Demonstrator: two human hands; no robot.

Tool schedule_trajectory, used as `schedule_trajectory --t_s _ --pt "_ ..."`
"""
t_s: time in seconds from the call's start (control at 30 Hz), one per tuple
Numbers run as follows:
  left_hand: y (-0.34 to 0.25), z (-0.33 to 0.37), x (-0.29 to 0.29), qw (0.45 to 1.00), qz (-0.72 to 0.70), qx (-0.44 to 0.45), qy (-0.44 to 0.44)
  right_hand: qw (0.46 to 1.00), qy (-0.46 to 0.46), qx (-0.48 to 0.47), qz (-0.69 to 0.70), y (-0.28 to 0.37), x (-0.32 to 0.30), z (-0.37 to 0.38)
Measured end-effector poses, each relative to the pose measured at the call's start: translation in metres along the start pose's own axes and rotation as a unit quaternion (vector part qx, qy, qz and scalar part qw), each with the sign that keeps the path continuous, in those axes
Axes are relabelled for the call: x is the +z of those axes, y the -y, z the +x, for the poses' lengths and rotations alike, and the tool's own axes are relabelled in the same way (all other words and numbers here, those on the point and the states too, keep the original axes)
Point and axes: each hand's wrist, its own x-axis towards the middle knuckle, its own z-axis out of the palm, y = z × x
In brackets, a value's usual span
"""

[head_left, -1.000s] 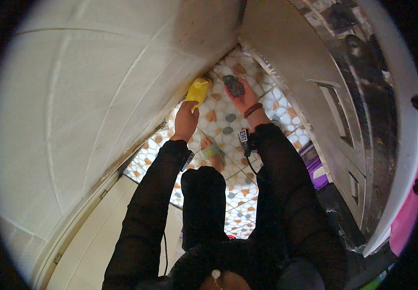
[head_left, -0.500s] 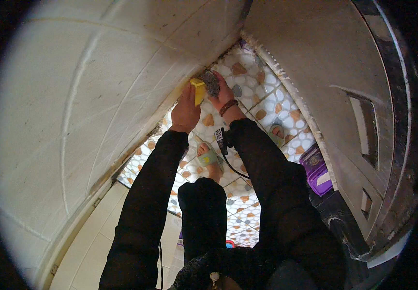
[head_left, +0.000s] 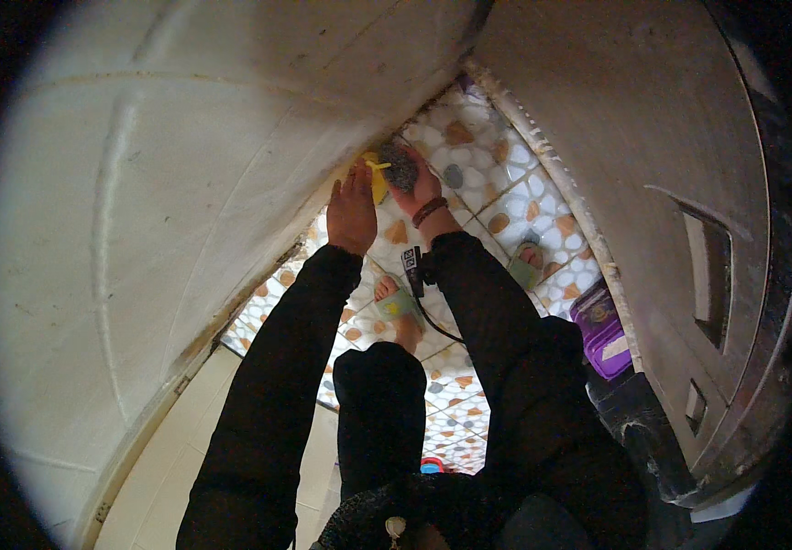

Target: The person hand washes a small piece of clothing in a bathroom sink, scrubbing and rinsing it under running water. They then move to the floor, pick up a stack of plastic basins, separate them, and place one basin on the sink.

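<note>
My left hand reaches down beside the foot of the pale wall, back up, fingers stretched out along a bright yellow piece. That piece looks thin; its kind is unclear and the fingers partly cover it. Close by on the right, my right hand is closed around a dark grey, fuzzy scouring pad. A narrow yellow strip runs from the yellow piece across to the pad, so the two are touching or nearly so. My right wrist wears a dark beaded bracelet.
Pale tiled wall rises on the left; a grey appliance panel with recessed grips stands on the right. Between them lies pebble-patterned floor. My slippered feet, a purple box and a black cabled device are there too.
My left fingers have straightened and cover more of the yellow piece. The pad has turned slightly in my right hand. The view has shifted a little.
</note>
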Motion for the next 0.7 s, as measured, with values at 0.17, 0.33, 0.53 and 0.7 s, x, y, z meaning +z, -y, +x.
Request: schedule_trajectory --t_s 0.17,0.33,0.53,0.7 --pt "0.006 0.002 0.009 1.000 0.001 -0.004 -0.012 0.997 -0.008 -0.071 0.018 0.017 0.006 -0.015" --pt "-0.006 -0.027 -0.039 0.988 -0.118 0.088 -0.047 0.988 0.034 -0.011 0.152 0.055 0.045 -0.117" --pt "-0.054 -0.124 -0.176 0.957 -0.276 0.058 -0.063 0.981 0.089 0.097 0.141 0.085 0.128 -0.330" --pt "-0.101 -0.184 -0.317 0.920 -0.382 0.027 -0.077 0.990 0.050 0.117 0.065 0.133 0.206 -0.502"
